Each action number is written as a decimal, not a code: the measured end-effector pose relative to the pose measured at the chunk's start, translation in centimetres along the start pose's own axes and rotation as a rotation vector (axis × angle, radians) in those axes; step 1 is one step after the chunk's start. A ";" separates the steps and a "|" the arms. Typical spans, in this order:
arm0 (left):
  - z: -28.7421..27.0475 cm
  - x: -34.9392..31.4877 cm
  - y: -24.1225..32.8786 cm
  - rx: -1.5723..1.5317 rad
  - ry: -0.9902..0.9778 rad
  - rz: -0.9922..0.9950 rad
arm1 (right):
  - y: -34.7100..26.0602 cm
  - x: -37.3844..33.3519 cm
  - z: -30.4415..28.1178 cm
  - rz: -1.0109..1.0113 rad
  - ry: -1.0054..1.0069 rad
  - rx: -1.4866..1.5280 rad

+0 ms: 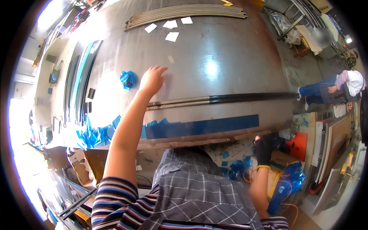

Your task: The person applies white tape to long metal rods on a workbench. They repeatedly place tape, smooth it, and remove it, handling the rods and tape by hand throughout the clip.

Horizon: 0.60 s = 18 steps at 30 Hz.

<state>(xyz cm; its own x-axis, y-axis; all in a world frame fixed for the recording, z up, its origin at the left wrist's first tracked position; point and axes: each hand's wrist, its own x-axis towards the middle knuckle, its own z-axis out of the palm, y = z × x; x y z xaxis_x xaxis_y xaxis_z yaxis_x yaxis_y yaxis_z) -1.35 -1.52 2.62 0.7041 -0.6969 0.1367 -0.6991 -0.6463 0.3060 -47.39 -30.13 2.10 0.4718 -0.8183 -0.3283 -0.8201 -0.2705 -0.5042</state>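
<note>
Blue wad [127, 79], just left of left grip [152, 79]

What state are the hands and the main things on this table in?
Left hand: bare, fingers extended, nothing visible in it
Right hand: dark-gloved, grip unclear
Table: only partly covered
Blue wad: crumpled
Blue strip: lying flat
Loose blue film: crumpled
Two long bars: side by side, partly black
Long rods: lying together
White pieces: scattered
</note>
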 end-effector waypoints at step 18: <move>2.1 -0.4 10.9 -0.638 -0.111 0.410 | -10.9 -4.1 5.3 -0.121 -0.261 0.597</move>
<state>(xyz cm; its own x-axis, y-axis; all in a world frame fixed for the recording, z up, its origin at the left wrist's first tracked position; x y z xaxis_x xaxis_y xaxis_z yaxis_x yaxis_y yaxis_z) -9.56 -8.95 3.88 0.3638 -0.8911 0.2713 -0.6700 -0.0480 0.7408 -38.70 -21.16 4.69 0.6741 -0.6293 -0.3866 -0.4716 0.0360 -0.8811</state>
